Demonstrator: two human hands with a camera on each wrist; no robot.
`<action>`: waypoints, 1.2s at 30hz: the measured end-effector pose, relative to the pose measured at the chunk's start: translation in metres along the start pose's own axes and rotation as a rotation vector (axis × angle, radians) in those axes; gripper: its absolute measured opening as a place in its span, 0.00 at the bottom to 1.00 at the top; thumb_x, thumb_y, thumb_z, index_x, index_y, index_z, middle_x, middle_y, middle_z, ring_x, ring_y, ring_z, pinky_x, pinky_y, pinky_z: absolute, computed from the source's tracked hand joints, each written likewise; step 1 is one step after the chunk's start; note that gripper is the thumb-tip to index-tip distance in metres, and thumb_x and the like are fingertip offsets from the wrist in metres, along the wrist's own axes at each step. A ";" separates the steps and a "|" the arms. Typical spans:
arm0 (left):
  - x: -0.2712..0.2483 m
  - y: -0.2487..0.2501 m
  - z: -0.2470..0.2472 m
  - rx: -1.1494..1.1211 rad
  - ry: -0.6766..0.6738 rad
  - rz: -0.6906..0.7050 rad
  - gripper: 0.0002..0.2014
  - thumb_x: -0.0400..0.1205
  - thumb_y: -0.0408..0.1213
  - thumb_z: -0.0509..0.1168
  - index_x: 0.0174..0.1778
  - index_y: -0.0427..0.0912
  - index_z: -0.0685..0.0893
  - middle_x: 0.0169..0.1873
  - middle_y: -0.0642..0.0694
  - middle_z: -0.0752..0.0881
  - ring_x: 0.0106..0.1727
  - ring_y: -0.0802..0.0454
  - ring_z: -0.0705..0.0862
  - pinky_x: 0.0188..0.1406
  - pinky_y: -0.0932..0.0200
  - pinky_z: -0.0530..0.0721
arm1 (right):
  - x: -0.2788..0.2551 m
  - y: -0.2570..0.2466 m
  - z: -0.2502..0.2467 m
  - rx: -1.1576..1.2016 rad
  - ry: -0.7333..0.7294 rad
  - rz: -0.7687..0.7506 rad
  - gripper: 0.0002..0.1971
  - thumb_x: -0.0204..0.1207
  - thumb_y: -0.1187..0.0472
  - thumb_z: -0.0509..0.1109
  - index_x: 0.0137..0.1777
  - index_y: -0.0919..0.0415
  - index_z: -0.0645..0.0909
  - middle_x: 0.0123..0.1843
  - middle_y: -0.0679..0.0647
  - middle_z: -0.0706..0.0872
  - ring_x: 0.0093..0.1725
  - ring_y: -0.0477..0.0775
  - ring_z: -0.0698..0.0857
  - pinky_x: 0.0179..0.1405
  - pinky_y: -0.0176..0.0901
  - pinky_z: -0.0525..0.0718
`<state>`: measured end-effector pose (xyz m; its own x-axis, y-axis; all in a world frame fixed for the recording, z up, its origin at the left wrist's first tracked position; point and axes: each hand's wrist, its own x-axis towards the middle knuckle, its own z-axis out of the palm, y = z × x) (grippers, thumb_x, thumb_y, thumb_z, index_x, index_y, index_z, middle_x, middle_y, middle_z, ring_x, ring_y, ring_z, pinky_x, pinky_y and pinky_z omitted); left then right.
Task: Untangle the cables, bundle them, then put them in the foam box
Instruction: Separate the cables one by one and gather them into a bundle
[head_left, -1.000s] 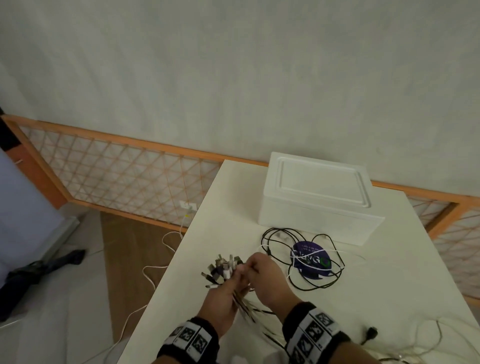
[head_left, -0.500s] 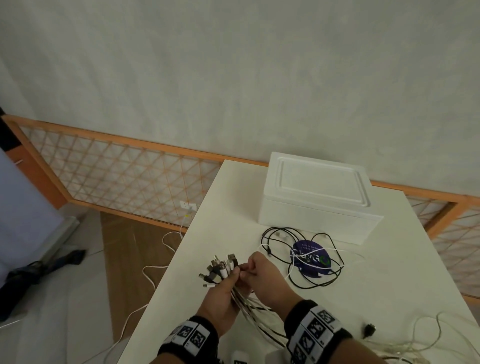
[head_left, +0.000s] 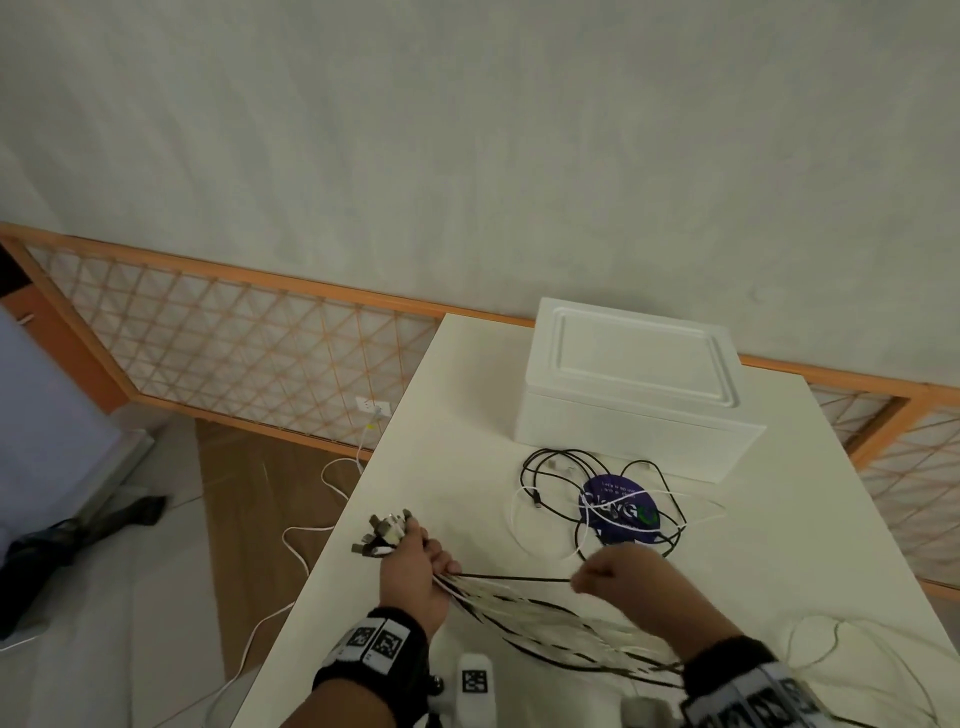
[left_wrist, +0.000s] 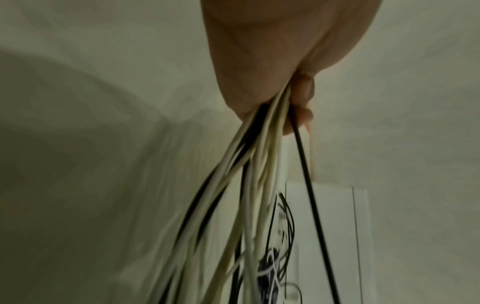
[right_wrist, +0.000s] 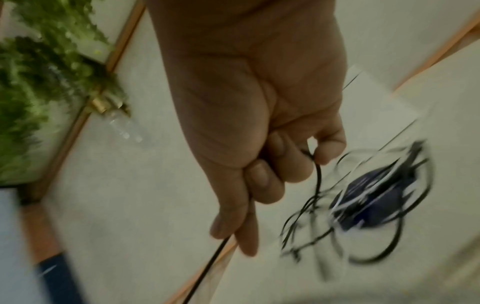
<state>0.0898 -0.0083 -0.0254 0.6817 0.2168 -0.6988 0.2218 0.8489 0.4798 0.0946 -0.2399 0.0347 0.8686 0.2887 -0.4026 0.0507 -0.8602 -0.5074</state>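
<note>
Left hand (head_left: 413, 574) fisted round the gathered cables (head_left: 519, 613), plug ends (head_left: 387, 532) fanned out above the knuckles, strands trailing down and right across the surface (head_left: 457, 395). Right hand (head_left: 618, 577) pinching a single black cable (head_left: 514, 578) between thumb and curled fingers, drawn taut between the two fists. Step in hand, by the look of it: running one lead out straight to free it from the rest. Best done by keeping the left grip firm just below the plugs so the aligned ends do not slip, and letting the black lead slide through a light right-hand pinch rather than yanking. Worth pulling along the line of the bundle, low over the surface, to avoid dragging neighbouring white strands into a fresh knot. A loose tangle of black and white leads (head_left: 597, 499) lies beyond the right hand, draped over a purple disc (head_left: 621, 512), just in front of the foam box (head_left: 634, 389); whether the taut lead runs into that tangle cannot be told, so slow tension and a stop at any snag seem wise. Foam box sits at the far side with its lid on, so a free hand will be needed later to open it. More cable trails at the near right edge, not yet gathered.
</note>
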 end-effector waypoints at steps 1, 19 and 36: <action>0.001 0.003 0.000 0.007 0.021 0.010 0.19 0.87 0.47 0.57 0.31 0.44 0.68 0.15 0.52 0.63 0.14 0.56 0.61 0.14 0.66 0.65 | -0.008 0.013 -0.008 0.022 0.021 0.049 0.07 0.74 0.47 0.72 0.39 0.47 0.88 0.35 0.42 0.86 0.36 0.37 0.83 0.41 0.33 0.79; -0.019 -0.023 0.041 0.400 -0.165 -0.102 0.24 0.80 0.60 0.62 0.42 0.42 0.90 0.47 0.43 0.90 0.45 0.46 0.85 0.49 0.49 0.83 | 0.031 -0.064 0.031 0.001 -0.150 -0.105 0.24 0.75 0.52 0.71 0.68 0.59 0.73 0.58 0.53 0.84 0.54 0.54 0.83 0.46 0.39 0.79; -0.011 -0.012 0.028 0.098 0.150 0.002 0.17 0.84 0.42 0.64 0.32 0.41 0.71 0.21 0.48 0.67 0.24 0.51 0.69 0.30 0.56 0.77 | -0.026 0.088 0.005 -0.283 -0.129 0.157 0.17 0.72 0.37 0.67 0.32 0.46 0.69 0.34 0.44 0.75 0.43 0.50 0.77 0.43 0.42 0.74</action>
<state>0.0994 -0.0348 -0.0089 0.5724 0.2938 -0.7655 0.2923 0.7991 0.5253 0.0736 -0.3214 -0.0036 0.8081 0.1791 -0.5612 0.0719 -0.9755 -0.2079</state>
